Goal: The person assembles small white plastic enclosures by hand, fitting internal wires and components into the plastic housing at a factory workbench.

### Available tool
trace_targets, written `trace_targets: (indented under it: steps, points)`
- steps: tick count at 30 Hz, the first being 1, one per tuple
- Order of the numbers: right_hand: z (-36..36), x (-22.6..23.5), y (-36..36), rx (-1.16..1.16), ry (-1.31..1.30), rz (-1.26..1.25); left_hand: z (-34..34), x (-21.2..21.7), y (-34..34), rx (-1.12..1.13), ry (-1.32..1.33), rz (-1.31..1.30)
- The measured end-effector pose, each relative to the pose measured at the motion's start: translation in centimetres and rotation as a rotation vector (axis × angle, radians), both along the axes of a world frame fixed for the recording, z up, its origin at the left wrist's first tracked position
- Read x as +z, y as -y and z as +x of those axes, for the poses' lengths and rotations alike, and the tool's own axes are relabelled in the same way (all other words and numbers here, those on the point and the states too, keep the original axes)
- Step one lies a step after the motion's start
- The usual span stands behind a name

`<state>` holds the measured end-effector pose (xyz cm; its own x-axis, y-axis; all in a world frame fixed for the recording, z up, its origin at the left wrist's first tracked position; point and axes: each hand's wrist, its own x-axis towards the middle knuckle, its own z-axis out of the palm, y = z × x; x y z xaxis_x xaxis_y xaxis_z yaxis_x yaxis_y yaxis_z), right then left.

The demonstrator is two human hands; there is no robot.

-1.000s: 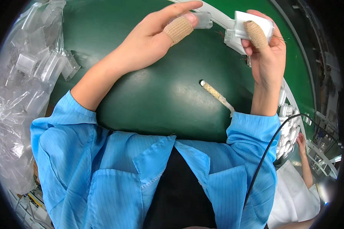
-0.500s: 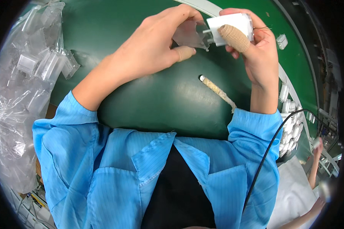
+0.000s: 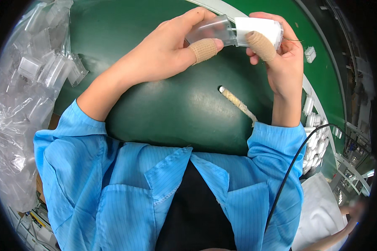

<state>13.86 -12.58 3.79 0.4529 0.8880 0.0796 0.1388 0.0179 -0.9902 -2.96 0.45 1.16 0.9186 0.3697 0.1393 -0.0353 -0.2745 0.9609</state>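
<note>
Pinching left hand [image 3: 167, 50]: thumb and fingers clamped on a clear plastic sleeve [image 3: 211, 31], just left of the white housing [image 3: 255, 26]; we see a tan ribbed cot [image 3: 204, 51] on the thumb.
Right hand [image 3: 281, 62]: fingers and thumb clamped on the white housing from its right; we see a matching tan thumb cover [image 3: 262, 46].
White housing: raised over the dark green table [image 3: 176, 113], its left end facing the sleeve's open end; we cannot tell whether the two touch. Thin wires [image 3: 293, 40] poke out at its right.
Yellowed rod [image 3: 238, 103]: white-tipped, slanting on the table below the housing.
Plastic bag [image 3: 12, 138]: see-through and crinkled, with clear parts [image 3: 29, 67], well left of the housing.
White pieces [image 3: 316, 144]: heaped below and right of the housing; we notice one small block [image 3: 309, 54] to its right.
Black cable [image 3: 291, 167]: curving below the housing, over a blue sleeve [image 3: 276, 144].
</note>
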Motion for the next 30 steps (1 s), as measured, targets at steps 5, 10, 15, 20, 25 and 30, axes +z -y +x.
trace_targets:
  steps: [5,10,15,20,25,30]
  points:
    - [0.0,0.4,0.2,0.039,0.168,-0.037,-0.1,0.2,-0.3,-0.024,0.054,0.125]
    - [0.9,0.0,0.1,0.115,-0.028,-0.106,0.4,-1.5,-0.6,-0.158,0.211,-0.168]
    - [0.5,-0.2,0.2,0.068,0.059,-0.089,0.0,-0.5,-0.7,-0.178,0.062,-0.01]
    - [-0.2,0.0,0.1,0.03,0.104,-0.082,0.0,0.1,0.1,-0.134,0.014,-0.054]
    - [0.0,-0.5,-0.4,-0.01,0.108,-0.048,0.4,-0.5,0.2,-0.098,0.03,-0.028]
    - [0.8,-0.2,-0.1,0.035,0.144,-0.097,0.5,-0.7,-0.2,-0.158,0.058,-0.072]
